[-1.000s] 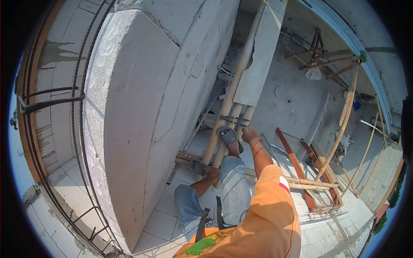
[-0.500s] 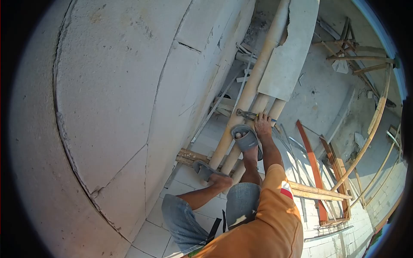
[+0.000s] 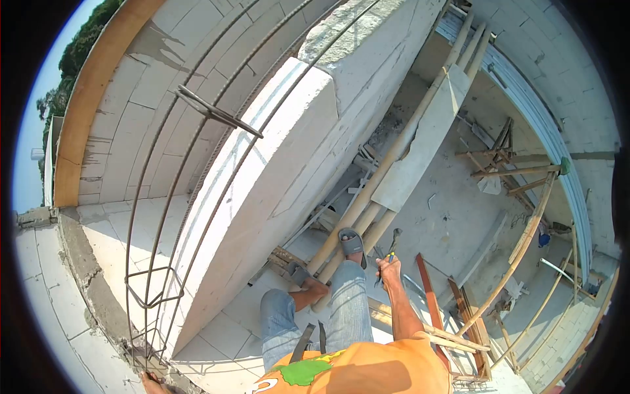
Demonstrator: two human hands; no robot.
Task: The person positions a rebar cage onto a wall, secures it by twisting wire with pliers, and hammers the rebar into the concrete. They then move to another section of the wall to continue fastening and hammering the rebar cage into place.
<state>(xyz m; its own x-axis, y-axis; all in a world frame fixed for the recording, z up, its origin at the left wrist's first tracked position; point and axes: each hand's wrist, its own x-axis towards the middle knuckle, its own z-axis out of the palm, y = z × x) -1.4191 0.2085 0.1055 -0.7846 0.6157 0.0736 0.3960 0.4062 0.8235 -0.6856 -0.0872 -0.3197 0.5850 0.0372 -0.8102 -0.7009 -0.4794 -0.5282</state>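
The right hand (image 3: pixel 388 268) is wrapped round the pincers (image 3: pixel 394 247) — head outward, beside the poles (image 3: pixel 359 202), presumably for firm control — while the left hand (image 3: pixel 152 383), cut off near the rebar (image 3: pixel 220 116), hides its grip from me.

Metal pincers (image 3: pixel 397 234), rough masonry wall (image 3: pixel 289 157) (matt, chalky-looking)

Pale board (image 3: pixel 425 144) lying along bamboo poles (image 3: pixel 361 201), wooden trestle (image 3: pixel 518 171), reddish-brown beam (image 3: pixel 430 299), leafy trees (image 3: pixel 82 41)

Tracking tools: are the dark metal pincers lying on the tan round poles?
No, the right hand grips the dark metal pincers.
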